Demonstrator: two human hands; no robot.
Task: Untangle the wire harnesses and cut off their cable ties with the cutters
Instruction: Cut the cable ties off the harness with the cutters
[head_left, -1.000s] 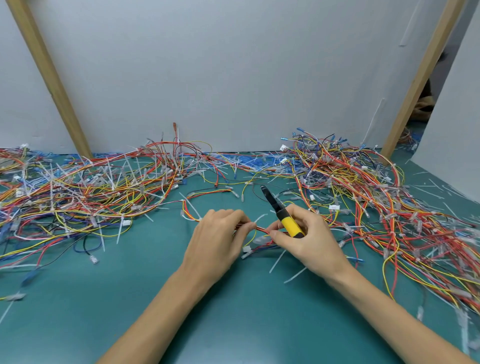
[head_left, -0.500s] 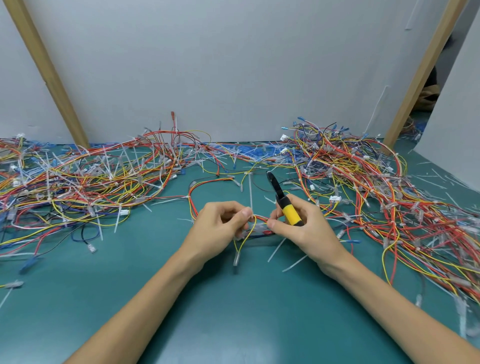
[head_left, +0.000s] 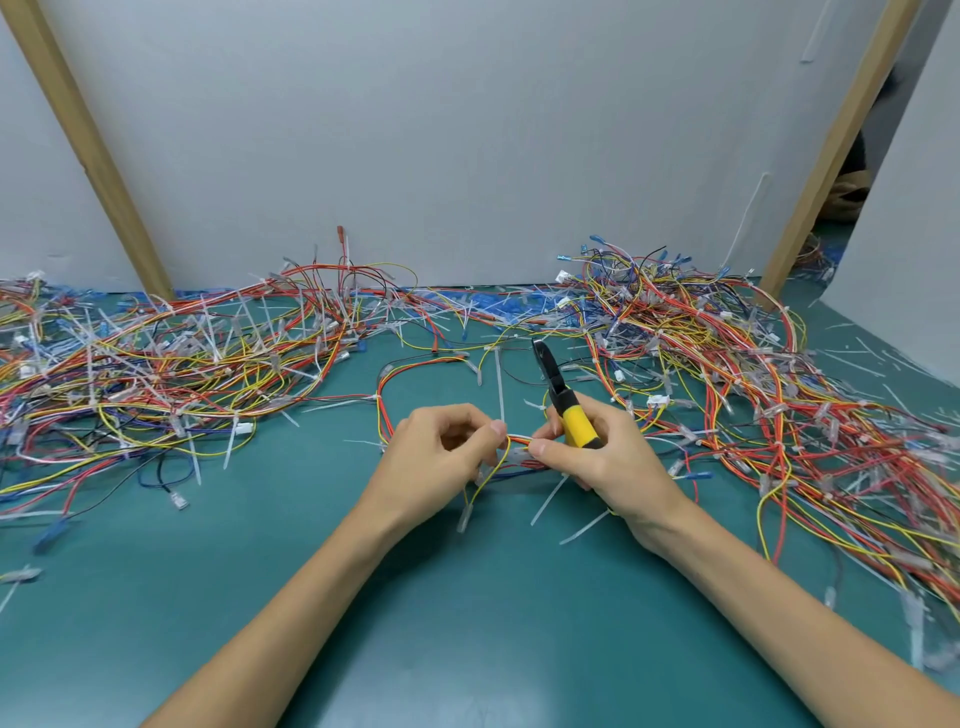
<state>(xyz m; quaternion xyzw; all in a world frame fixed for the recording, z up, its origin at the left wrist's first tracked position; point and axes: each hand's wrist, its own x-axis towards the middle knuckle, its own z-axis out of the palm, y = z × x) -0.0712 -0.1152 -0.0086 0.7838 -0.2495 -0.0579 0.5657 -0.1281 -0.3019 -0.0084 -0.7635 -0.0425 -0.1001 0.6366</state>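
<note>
Harness (head_left: 515, 451): a thin bundle of red, orange and yellow wires is held just above the green mat (head_left: 467, 623), at the middle of the table and close in front of the person; from the grip a loop is laid out on the mat toward 11 o'clock.
Cable tie (head_left: 518, 458): a pale tie is seen on the bundle between the two thumbs; its exact shape cannot be told.
Left hand (head_left: 441, 457): the harness is pinched between thumb and curled fingers, at 9 o'clock of the tie.
Right hand (head_left: 605, 460): the harness is pinched by thumb and forefinger at 3 o'clock of the tie, the two hands nearly touching; the cutters are clamped by the other fingers.
Cutters (head_left: 563, 402): yellow handle gripped in the palm, black nose raised and pointed toward 12 o'clock, clear of the wires.
Loose ties (head_left: 548, 500): white strips lie on the mat at 5 o'clock of the harness.
Left pile (head_left: 171, 374): tangled harnesses are spread at 9 to 10 o'clock.
Right pile (head_left: 753, 395): a larger tangle is spread from 1 to 4 o'clock.
White panel (head_left: 467, 130): stands behind at 12 o'clock.
</note>
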